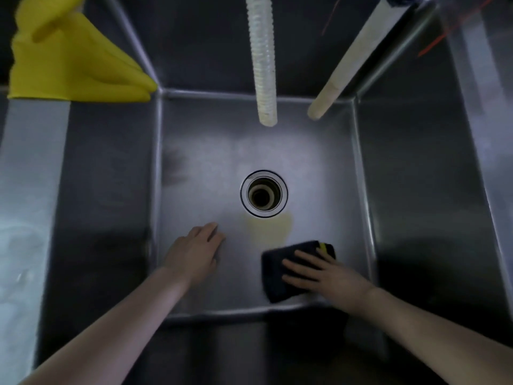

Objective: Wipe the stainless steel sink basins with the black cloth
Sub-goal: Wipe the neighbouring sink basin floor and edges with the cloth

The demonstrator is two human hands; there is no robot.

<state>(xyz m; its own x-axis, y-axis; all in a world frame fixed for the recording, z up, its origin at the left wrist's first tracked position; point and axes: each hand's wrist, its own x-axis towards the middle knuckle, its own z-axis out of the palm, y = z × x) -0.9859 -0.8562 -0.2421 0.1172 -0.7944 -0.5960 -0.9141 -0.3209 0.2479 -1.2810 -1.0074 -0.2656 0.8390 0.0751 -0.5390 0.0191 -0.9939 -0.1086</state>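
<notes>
Wiping the basin (194, 168) floor: right hand (324, 276) presses the cloth (277, 270) flat-fingered, left hand (194, 251) rests loose; the yellowish stain (270, 227) looks next

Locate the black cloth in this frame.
Head view: the cloth lies flat on the basin floor near its right front corner, pressed under the right hand, just right of and nearer than the drain and a yellowish stain.
</notes>
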